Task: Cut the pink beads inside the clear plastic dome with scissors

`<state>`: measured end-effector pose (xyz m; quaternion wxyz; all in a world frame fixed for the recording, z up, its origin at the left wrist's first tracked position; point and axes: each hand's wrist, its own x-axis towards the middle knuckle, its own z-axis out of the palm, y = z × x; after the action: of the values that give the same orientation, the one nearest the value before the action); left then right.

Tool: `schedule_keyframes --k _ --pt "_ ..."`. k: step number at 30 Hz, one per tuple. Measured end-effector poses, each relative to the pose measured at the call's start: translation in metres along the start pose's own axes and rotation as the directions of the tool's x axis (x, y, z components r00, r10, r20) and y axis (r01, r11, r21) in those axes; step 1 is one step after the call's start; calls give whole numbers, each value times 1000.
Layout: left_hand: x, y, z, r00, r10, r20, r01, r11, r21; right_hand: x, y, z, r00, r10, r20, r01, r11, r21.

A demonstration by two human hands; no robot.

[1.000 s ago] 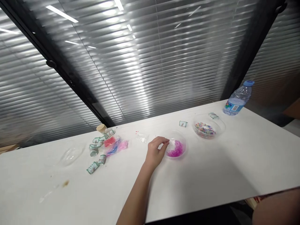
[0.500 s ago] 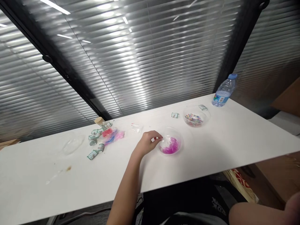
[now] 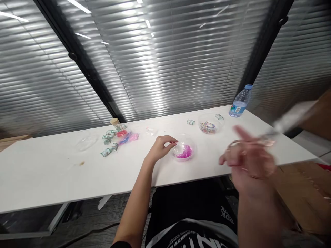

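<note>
Pink pieces (image 3: pixel 185 152) lie in the near bowl (image 3: pixel 181 159); I see the work as under way, not finished.
I have the left hand (image 3: pixel 159 148) at that bowl's left rim, thumb and forefinger drawn close; I cannot tell whether they pinch anything. My right hand (image 3: pixel 248 160), blurred, is curled through the loops of what look like scissors (image 3: pixel 292 120), blades towards the right; I cannot tell how far its fingers are parted. Mixed beads (image 3: pixel 207 127) already fill part of the farther bowl (image 3: pixel 217 127). Off to the left, the red packet (image 3: pixel 121 133) and pink packet (image 3: pixel 133 136) look unemptied. How much remains, I cannot judge.
</note>
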<state>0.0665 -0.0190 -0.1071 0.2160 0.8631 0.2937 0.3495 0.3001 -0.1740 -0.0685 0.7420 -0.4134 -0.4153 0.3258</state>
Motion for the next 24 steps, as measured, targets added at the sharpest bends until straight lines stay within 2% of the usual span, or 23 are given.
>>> schedule_keyframes --k 1,2,3,4,5,8,12,14,18,24 --pt "1 -1 1 1000 5 -3 -5 1000 -6 0 14 3 995 94 23 -94 995 -36" --pt "3 -2 1 1000 2 -3 -2 1000 -10 -2 28 4 956 271 109 -257 958 -123" --pt "4 -4 2 1000 -6 1 6 1000 -14 -5 43 4 891 418 179 -385 903 -191" --pt "6 -6 3 1000 -16 10 16 1000 -14 -8 56 4 843 490 220 -448 867 -218" --pt "8 -7 4 999 -22 23 22 1000 -11 -12 67 3 820 518 243 -469 852 -233" --pt "15 -12 5 997 -10 77 9 1000 14 -21 86 0 789 551 272 -485 830 -277" --pt "22 -13 6 992 -8 127 4 1000 30 -19 90 -1 728 574 376 -494 818 -294" --pt "21 -13 8 991 -24 135 24 1000 4 -16 93 0 715 569 407 -500 823 -271" --pt "12 -14 12 991 -79 111 86 995 -59 -12 103 0 720 561 409 -516 826 -227" --pt "1 -9 15 991 -132 -6 132 991 -14 -12 111 2 693 583 423 -536 810 -238"
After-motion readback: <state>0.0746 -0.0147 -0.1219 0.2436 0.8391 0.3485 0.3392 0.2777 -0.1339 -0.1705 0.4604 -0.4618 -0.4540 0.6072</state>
